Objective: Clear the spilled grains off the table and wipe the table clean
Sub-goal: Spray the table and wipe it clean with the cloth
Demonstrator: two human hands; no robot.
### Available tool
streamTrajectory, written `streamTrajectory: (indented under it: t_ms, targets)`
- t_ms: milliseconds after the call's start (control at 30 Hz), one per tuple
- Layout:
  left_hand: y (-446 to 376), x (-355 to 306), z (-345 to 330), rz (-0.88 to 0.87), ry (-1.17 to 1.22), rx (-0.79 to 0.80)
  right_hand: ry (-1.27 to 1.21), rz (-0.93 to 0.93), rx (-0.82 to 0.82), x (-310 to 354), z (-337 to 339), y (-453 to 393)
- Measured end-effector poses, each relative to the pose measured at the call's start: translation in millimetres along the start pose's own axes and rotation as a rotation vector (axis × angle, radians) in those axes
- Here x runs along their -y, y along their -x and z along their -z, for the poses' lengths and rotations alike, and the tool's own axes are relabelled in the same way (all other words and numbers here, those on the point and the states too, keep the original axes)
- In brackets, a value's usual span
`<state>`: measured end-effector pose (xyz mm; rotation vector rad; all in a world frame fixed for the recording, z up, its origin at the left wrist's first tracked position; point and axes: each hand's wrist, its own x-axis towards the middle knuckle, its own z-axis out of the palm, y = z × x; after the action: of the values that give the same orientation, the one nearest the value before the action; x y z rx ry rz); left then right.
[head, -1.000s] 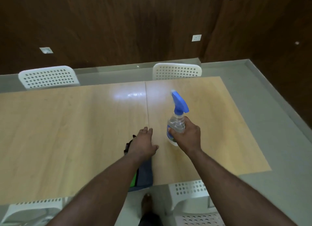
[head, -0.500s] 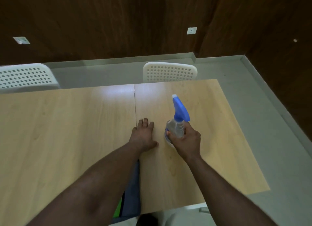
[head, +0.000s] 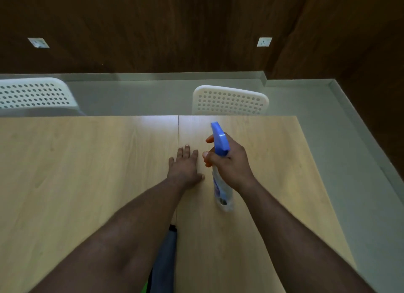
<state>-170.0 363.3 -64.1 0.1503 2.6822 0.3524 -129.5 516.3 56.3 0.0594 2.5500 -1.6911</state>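
While the right hand (head: 229, 161) grips the neck of a spray bottle (head: 220, 183), raised clear of the bench (head: 87, 172) with its blue nozzle (head: 219, 139) pointing away from the person, the left hand (head: 185, 163) rests flat on the bench just beside it, fingers straight and close together. One right finger reaches forward toward the trigger; whether it is pressing cannot be told. No grains are visible on the wood, so the clearing step appears done and the step in hand is judged to be wetting the surface before wiping. A dark cloth (head: 166, 260) lies partly under the left forearm at the near edge; it is probably the wiper.

To spray well: keep the nozzle tilted down toward the bench rather than level, so mist lands on the wood and not past the far edge or on the white chair (head: 229, 100). Draw the left hand aside first, since it sits close to the likely spray path. Use a few light pulls spread across both panels, avoiding pooling along the seam (head: 178, 131).
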Motion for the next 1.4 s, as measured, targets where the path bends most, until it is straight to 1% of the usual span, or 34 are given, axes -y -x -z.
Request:
streamTrajectory:
  t_ms: [133,233,367,533,600,733,900,1000,1100,1167,1233,1400]
  targets:
    - [-16,-4,9,0.035,0.002,0.042,0.022,-0.119,0.009,6,-9,-40]
    - [-27,-4,12,0.033,-0.005,0.066,0.118,-0.213,0.037,-3,-16,-79]
    - [-31,-2,14,0.035,-0.001,0.067,0.239,-0.316,0.123,-2,-36,-127]
    - [-34,1,17,0.057,-0.008,0.073,0.427,-0.361,0.212,0,-67,-160]
    - [-35,0,17,0.071,-0.02,0.078,0.431,-0.375,0.206,-3,-72,-167]
    - [-35,-5,18,0.084,-0.009,0.066,0.441,-0.401,0.141,-7,-67,-170]
    - [-37,-43,23,0.147,0.014,0.038,0.366,-0.428,0.082,-19,-35,-167]
    - [-46,-72,14,0.038,0.08,0.011,0.375,-0.441,0.024,-34,-1,-165]
    - [-56,-111,10,-0.102,0.11,0.038,0.359,-0.48,-0.034,-46,39,-165]
    - [-60,-139,6,-0.15,0.091,0.06,0.35,-0.505,-0.059,-57,66,-165]
    - [-64,-159,-3,-0.143,0.042,0.096,0.343,-0.545,-0.08,-68,91,-164]
    - [-72,-186,-20,-0.029,-0.062,0.141,0.241,-0.636,-0.179,-88,151,-158]
